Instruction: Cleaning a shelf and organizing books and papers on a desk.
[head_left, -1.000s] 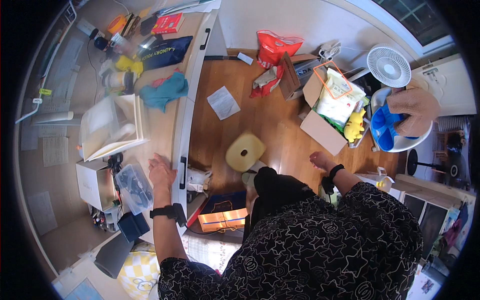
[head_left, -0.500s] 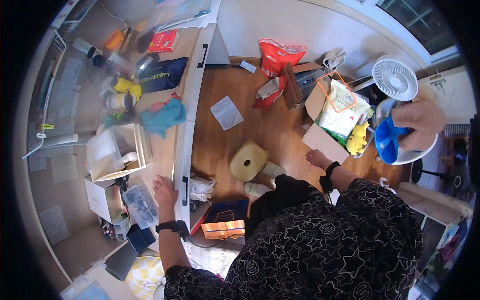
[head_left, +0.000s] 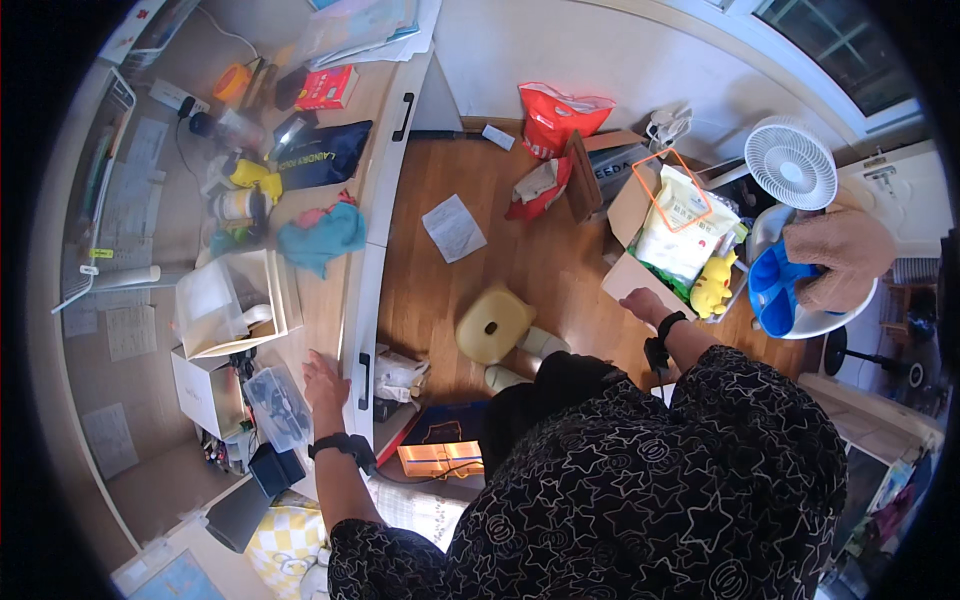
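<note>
My left hand (head_left: pixel 325 383) rests at the front edge of the desk (head_left: pixel 322 330), its fingers apart and nothing in them. Beside it lies a clear plastic container (head_left: pixel 279 408) with dark items inside. A cream open-fronted box (head_left: pixel 240 303) stands just beyond, above a white box (head_left: pixel 208 392). My right hand (head_left: pixel 645 305) hovers over a flap of an open cardboard box (head_left: pixel 632 283), loosely bent and seemingly holding nothing. Whether it touches the flap I cannot tell. In that box are a white bag (head_left: pixel 680 228) and a yellow plush toy (head_left: pixel 712 287).
A yellow stool (head_left: pixel 495 325) stands on the wooden floor near my slippers (head_left: pixel 543 342). A paper sheet (head_left: pixel 454 228) and a red bag (head_left: pixel 560 118) lie farther off. At right are a white fan (head_left: pixel 791 163) and a basin (head_left: pixel 812 318). A dark pouch (head_left: pixel 322 155) lies on the desk.
My right hand has shifted slightly right and up, staying over the box flap. My left hand stays at the desk edge; the view has moved a little.
</note>
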